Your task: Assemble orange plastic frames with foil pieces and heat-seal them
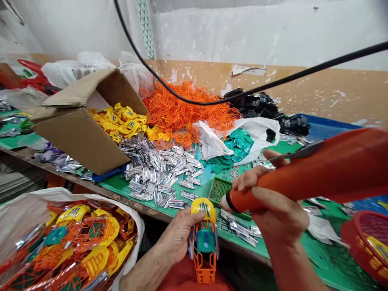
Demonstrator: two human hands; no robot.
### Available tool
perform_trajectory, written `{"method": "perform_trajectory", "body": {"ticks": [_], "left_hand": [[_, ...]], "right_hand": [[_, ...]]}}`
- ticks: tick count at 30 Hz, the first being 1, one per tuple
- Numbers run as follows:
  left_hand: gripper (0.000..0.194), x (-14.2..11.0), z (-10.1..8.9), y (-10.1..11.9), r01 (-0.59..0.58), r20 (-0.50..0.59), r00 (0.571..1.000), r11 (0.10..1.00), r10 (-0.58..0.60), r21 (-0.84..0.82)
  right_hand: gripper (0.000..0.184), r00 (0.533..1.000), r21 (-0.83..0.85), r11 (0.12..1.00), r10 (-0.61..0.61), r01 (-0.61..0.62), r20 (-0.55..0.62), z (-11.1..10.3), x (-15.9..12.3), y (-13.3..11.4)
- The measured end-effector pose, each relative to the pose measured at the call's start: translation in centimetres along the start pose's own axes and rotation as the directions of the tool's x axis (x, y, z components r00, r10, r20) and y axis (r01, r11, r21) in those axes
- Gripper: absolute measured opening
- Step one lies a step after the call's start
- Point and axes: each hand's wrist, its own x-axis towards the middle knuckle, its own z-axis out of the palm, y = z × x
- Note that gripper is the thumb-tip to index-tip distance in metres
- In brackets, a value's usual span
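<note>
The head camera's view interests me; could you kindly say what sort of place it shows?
Probably an assembly workshop: orange plastic frames and silver parts lie heaped, and the right hand holds a red tool.

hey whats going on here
A person's left hand holds an orange, yellow and green plastic piece. The right hand grips an orange-red tool, its tip close to the piece's yellow end but apparently not touching. Silver parts lie heaped on the green-topped bench, and similar pieces fill a white bag at lower left.
</note>
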Motion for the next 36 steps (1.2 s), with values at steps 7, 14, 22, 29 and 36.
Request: {"method": "perform_trajectory", "body": {"ticks": [7,14,22,29,36], "left_hand": [[0.025,0.0,0.0,-0.1,-0.012,0.004,1.0,0.999,0.012,-0.052],[0.027,0.3,0.0,-0.2,-0.012,-0.015,1.0,0.998,0.012,-0.061],[0.029,0.3,0.1,-0.1,-0.017,-0.019,1.0,0.999,0.016,-0.047],[0.024,0.4,0.2,-0.2,-0.018,-0.021,1.0,0.999,0.017,-0.038],[0.023,0.4,0.2,-0.2,-0.022,-0.026,0.999,0.999,0.021,-0.043]], "right_hand": [[0.042,0.999,0.022,0.998,0.05,-0.05,0.017,0.2,-1.1,0.8],[0.049,0.999,-0.026,0.999,0.045,-0.045,-0.007,0.3,-1.3,1.1],[0.051,0.999,-0.071,0.996,0.045,-0.047,-0.017,0.3,-1.3,1.4],[0.049,0.998,-0.07,0.996,0.056,-0.056,-0.003,0.2,-1.5,1.4],[0.05,0.999,-0.1,0.994,0.051,-0.051,-0.006,0.0,-1.8,1.3]]}}
